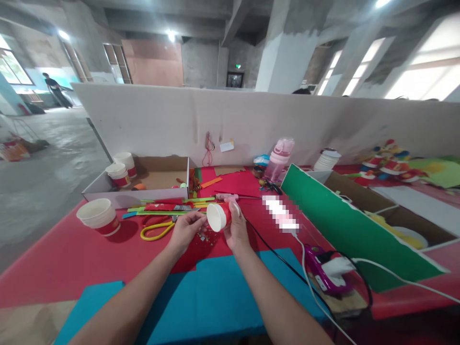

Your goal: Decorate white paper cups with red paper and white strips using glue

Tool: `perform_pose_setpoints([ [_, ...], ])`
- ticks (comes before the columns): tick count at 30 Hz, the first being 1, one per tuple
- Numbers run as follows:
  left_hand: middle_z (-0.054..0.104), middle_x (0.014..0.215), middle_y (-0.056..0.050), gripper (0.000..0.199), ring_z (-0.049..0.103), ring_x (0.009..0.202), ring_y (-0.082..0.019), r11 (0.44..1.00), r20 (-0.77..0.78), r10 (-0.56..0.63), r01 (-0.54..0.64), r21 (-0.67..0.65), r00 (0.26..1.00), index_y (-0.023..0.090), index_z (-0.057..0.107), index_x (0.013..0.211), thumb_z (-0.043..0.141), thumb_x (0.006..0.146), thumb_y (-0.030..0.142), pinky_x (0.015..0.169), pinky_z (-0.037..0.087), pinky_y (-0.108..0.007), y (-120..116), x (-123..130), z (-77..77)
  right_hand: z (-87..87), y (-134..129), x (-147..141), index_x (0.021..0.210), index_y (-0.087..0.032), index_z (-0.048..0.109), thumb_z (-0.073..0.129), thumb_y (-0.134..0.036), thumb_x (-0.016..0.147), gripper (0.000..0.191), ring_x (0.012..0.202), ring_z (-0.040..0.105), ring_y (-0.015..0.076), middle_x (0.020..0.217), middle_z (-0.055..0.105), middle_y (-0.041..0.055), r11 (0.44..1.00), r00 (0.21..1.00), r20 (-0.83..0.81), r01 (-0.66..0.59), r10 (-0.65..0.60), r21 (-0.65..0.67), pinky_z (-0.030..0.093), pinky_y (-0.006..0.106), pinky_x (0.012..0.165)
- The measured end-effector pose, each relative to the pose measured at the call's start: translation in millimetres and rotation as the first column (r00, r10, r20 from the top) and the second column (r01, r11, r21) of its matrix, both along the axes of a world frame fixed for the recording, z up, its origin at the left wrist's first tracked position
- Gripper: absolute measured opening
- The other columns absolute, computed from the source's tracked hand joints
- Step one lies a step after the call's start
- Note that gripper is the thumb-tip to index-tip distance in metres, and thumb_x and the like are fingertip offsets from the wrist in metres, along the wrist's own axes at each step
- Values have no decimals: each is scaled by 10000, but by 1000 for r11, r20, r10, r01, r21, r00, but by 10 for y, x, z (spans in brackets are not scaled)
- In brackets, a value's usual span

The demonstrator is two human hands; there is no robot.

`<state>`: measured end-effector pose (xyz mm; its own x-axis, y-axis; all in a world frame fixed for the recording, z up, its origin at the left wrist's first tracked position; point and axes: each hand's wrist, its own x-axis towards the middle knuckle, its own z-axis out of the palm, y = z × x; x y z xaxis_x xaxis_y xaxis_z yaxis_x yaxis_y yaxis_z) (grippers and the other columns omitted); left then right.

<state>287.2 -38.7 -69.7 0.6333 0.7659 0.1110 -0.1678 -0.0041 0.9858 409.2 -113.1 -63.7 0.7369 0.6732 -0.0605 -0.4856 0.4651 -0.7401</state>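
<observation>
My right hand [237, 229] is wrapped around a red and white paper cup [216, 217], tilted so its pale end faces left and toward me. Close to the left side of that cup is my left hand [187, 231], its thumb and fingers pinched together; anything between them is too small to make out. Beside the left hand lie pliers [158, 232] with red and yellow handles. A pink glue gun [228, 197] rests behind the cup. Small scraps [203, 237] are scattered on the red tabletop below the hands.
Stacked paper cups [98, 216] stand at the left, near an open cardboard box [160, 172]. A blue sheet [212, 292] lies in front. On the right are a green-sided box [345, 230], a purple power strip [325, 275] with trailing cables, and a pink bottle [279, 160] farther back.
</observation>
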Motion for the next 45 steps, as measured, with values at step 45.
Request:
perform_pose_setpoints([
  [45, 473, 657, 1, 312, 420, 607, -100, 987, 276, -62, 100, -125, 959, 162, 538, 659, 649, 801, 417, 577, 381, -209, 38, -42, 135, 34, -32, -58, 912, -188, 674, 753, -398, 656, 341, 670, 624, 132, 775, 695, -13, 977, 976, 46, -210, 211, -35, 484, 231, 616],
])
